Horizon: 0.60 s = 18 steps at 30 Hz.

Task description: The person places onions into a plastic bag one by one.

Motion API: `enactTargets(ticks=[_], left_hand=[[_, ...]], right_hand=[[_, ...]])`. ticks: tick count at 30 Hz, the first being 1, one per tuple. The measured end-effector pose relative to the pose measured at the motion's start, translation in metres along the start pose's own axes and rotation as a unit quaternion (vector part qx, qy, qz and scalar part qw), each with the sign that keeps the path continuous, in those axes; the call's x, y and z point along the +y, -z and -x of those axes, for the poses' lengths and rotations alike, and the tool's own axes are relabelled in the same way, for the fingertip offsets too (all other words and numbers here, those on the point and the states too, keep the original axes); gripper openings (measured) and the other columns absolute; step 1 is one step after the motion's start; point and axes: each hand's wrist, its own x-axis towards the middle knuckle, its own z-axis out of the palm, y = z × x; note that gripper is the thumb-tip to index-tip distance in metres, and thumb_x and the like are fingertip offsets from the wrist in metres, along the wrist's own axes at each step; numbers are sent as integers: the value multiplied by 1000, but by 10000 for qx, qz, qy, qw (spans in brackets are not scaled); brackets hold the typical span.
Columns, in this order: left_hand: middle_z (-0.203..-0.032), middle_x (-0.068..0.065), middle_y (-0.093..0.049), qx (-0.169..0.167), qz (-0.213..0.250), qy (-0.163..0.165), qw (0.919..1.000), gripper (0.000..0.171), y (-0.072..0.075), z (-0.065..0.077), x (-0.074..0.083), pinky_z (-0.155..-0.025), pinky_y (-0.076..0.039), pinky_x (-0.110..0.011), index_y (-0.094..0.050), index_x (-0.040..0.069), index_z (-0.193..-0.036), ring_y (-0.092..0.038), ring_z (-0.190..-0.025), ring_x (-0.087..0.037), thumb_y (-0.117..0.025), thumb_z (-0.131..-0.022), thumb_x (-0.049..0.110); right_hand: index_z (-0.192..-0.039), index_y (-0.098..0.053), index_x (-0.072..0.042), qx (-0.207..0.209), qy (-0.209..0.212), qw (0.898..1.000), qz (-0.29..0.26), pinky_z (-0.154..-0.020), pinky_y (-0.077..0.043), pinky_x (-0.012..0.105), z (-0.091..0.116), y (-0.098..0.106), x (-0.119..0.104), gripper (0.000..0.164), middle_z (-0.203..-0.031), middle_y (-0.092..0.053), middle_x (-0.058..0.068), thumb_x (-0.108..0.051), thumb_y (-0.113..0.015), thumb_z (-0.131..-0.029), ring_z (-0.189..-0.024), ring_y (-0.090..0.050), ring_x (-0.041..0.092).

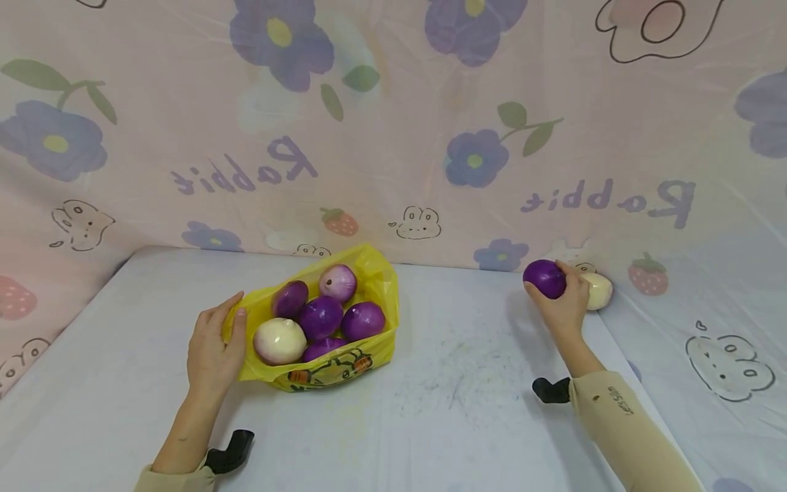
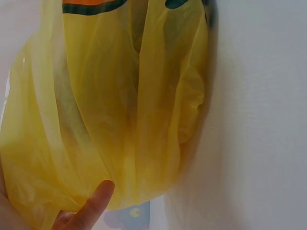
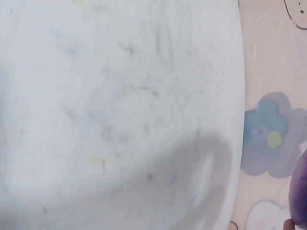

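Note:
At the right back of the table, my right hand (image 1: 568, 301) grips a purple onion (image 1: 545, 279), its fingers and thumb round the sides. In the right wrist view, part of that onion (image 3: 299, 194) shows at the lower right edge with a fingertip against it. Left of the middle lies a yellow plastic bag (image 1: 381, 352), its mouth spread wide, holding several purple onions (image 1: 321, 317) and a pale one (image 1: 279, 342). My left hand (image 1: 214, 352) holds the bag's left edge; its thumb lies against the yellow plastic in the left wrist view.
A pale peeled onion (image 1: 599, 292) sits at the table's right edge, partly behind my right hand. The white table (image 1: 449, 424) has dark smudges right of the bag. A printed cloth (image 1: 393, 137) hangs along the back and sides.

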Motion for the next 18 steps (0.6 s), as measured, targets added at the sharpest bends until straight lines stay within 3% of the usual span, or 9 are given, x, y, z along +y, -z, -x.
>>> enactTargets(ticks=[18], left_hand=[[-123,-28,-51,66,17,-29,10000,38,-2,-1,-2,-88,-40,-62,-55,8,-134,-50,-110,-47,-44,-100,21]], right_hand=[[-138,-47,-6,-493,410,9970,-440,-105,-35,57,13,-21,-38,70,-137,-38,23,-18,-78,-77,-126,-39,36]])
